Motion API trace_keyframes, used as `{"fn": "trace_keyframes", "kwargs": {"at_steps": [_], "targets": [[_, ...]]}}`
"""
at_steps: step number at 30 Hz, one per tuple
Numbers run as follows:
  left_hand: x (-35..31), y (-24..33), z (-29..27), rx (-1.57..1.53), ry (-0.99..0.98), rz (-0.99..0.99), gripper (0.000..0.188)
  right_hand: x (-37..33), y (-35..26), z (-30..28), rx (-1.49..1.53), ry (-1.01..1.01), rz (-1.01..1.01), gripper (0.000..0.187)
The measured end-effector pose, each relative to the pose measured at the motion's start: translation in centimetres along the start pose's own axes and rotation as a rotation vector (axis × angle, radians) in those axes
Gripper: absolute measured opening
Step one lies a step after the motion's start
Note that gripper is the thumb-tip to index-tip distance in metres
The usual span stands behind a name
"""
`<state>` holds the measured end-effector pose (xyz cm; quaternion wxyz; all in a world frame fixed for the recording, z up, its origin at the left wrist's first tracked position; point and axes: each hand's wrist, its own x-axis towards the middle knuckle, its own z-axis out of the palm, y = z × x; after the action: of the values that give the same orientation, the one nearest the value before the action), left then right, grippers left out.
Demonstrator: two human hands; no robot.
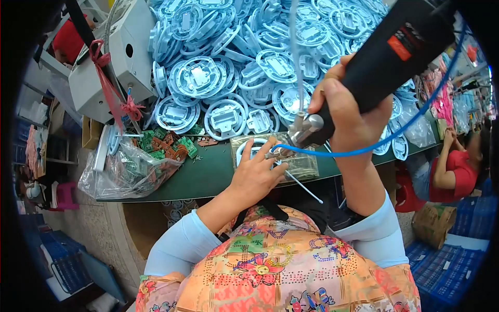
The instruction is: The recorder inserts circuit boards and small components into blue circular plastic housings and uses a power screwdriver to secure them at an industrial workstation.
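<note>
In my right hand (349, 112) is a black power screwdriver (400, 54), tilted with its metal tip end down to the left. A clear hose and a blue hose (358, 153) join at its metal nose (304, 129). My left hand (256, 174) holds a round light-blue plastic part (242, 151) down on a clear flat plastic bag (304, 167) at the table's near edge. The screwdriver nose is by my left fingertips, and the tip's contact with the part is hidden. A thin white rod or cable (306, 191) sticks out below the hand.
A big heap of similar light-blue parts (223, 67) covers the far side of the green table (208, 179). Green and brown circuit boards (165, 145) lie at left by a plastic bag (130, 174). Behind them stands a grey machine (117, 62). At right sits a person in red (457, 171).
</note>
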<state>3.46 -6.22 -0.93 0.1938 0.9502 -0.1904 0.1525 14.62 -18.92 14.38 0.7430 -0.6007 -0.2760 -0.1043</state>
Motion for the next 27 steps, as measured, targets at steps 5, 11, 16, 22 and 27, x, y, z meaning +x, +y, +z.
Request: {"fn": "trace_keyframes", "kwargs": {"at_steps": [5, 11, 16, 22, 27], "targets": [[-0.4, -0.3, 0.4, 0.005, -0.033, -0.01, 0.033, 0.5, 0.2, -0.1, -0.127, -0.181, -0.059, 0.037], [-0.5, -0.5, -0.4, -0.069, -0.055, 0.025, 0.053, 3.2, -2.0, -0.8, -0.102, -0.024, -0.088, 0.037], [-2.1, -1.5, -3.1, -0.027, 0.052, -0.11, 0.067, 3.9, 1.5, -1.9, -0.318, -0.047, -0.116, 0.039], [-1.5, -2.1, -4.8, -0.211, -0.18, -0.382, 0.072, 2.9, 2.2, -4.1, -0.348, -0.02, -0.075, 0.046], [-4.5, -3.6, -4.3, -0.232, 0.165, -0.265, 0.074, -1.1, 2.1, -9.1, -0.35, 0.024, 0.071, 0.026]]}}
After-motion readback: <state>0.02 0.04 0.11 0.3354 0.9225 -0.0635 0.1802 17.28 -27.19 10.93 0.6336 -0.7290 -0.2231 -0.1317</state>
